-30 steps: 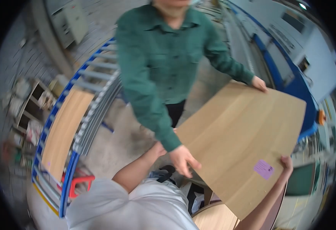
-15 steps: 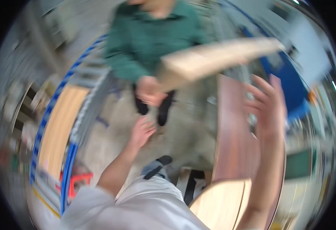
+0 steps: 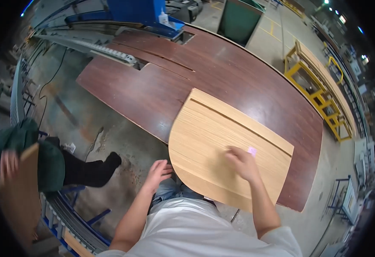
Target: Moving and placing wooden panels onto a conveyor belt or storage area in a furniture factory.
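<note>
A light wood-grain panel (image 3: 213,141) with a rounded left side and a dark groove near its far edge lies on the brown worktable (image 3: 247,85). My right hand (image 3: 242,163) hovers above the middle of it, fingers loosely bent and holding nothing that I can see. Beside that hand a small pink label (image 3: 252,151) sticks to the panel. My left hand (image 3: 156,173) is just off the panel's rounded left edge, its fingers apart and nothing in it.
On the far left a co-worker in a green top (image 3: 50,167) holds a wooden board (image 3: 20,197) beside a roller conveyor (image 3: 63,214). A blue machine (image 3: 138,17) stands at the table's far end. A green bin (image 3: 241,21) and a yellow-framed rack (image 3: 320,90) stand beyond.
My view has swung right, from the co-worker to the worktable. The co-worker with the board is now at the far left. My right hand has come over the panel.
</note>
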Action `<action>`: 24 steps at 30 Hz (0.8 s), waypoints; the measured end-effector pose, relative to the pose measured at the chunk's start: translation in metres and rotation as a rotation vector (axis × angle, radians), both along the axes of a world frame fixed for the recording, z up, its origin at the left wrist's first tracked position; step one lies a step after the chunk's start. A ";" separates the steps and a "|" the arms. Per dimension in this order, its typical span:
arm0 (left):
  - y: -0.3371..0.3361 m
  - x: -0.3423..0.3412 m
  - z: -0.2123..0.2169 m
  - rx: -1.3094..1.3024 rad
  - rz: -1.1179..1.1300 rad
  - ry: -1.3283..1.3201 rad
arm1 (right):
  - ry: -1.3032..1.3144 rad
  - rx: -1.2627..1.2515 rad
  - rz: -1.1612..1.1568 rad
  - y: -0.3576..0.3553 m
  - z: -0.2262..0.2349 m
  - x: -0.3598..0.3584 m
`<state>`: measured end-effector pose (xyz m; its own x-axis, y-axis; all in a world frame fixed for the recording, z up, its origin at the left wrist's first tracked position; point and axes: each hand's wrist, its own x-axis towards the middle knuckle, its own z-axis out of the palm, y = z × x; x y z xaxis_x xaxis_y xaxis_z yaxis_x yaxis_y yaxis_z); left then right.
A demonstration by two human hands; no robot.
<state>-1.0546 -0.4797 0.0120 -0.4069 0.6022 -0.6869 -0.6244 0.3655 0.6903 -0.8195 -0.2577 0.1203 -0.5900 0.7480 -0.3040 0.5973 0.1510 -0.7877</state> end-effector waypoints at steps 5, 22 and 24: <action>0.039 0.016 -0.011 0.221 0.122 -0.357 | -0.348 0.714 -0.790 -0.027 -0.074 0.211; 0.006 0.033 0.004 0.082 0.155 -0.046 | 0.135 -0.508 -1.130 -0.112 -0.091 0.272; 0.006 0.046 0.006 0.072 0.186 -0.004 | 0.145 -0.466 -1.047 -0.101 -0.094 0.276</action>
